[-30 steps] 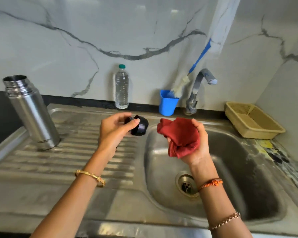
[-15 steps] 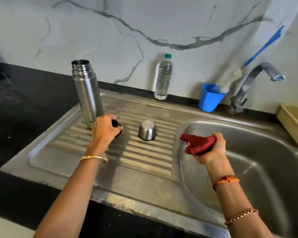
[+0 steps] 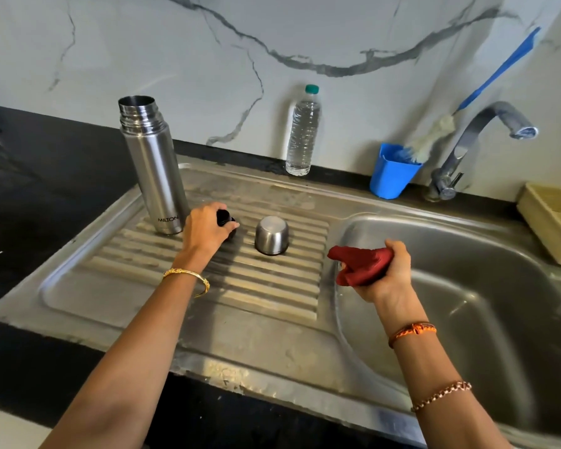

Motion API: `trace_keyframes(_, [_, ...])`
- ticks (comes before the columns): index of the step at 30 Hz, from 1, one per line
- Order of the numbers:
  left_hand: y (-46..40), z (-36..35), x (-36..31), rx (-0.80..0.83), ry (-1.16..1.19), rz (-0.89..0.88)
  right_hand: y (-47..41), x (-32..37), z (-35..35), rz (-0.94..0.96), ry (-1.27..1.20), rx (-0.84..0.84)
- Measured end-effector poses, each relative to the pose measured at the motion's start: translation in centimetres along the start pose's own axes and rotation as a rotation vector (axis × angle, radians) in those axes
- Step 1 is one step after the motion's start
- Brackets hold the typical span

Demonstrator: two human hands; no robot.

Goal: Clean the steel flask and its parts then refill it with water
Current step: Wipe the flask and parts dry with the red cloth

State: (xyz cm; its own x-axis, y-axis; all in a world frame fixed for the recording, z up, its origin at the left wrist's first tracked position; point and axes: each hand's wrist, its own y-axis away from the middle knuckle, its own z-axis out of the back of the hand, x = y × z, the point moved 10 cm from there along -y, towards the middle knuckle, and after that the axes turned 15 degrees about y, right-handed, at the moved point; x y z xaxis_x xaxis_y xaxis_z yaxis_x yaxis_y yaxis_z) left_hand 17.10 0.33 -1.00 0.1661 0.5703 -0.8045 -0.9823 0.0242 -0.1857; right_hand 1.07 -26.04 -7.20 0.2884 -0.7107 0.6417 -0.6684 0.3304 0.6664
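The open steel flask (image 3: 154, 170) stands on the drainboard (image 3: 266, 286). Beside it the left hand (image 3: 208, 233) grips the black stopper (image 3: 224, 218), near the steel cup (image 3: 271, 235). The right hand (image 3: 391, 275) clutches a red cloth (image 3: 358, 265). Wiping seems nearly done; refilling remains.

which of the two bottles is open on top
The tall steel flask on the drainboard: its mouth is uncapped, whereas the clear plastic water bottle has its green cap on.

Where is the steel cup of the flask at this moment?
The steel cup stands upside down on the ribbed drainboard, between the left hand on the black stopper and the sink basin.
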Motion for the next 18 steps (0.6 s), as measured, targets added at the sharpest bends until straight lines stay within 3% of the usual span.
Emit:
trace_keyframes(7, [1.1, 0.6, -1.2, -0.09, -0.124, -0.011, 0.4, 0.3, -1.0, 0.056, 0.122, 0.124])
trace_keyframes(10, [1.5, 0.2, -3.3, -0.118, -0.065, -0.149, 0.9, 1.1, -1.4, 0.097, 0.183, 0.162])
trace_keyframes(12, [1.9, -1.5, -4.3, -0.045, 0.003, -0.185, 1.0, 1.9, -1.3, 0.132, 0.185, 0.187])
trace_keyframes(15, [2.8, -4.8, -3.5, 0.065, 0.004, -0.064, 1.6, 2.8, -1.0, 0.162, 0.196, 0.245])
trace_keyframes(18, [3.2, -6.7, -2.3, 0.041, 0.017, 0.058, 1.9, 3.3, 0.0, 0.18, 0.212, 0.235])
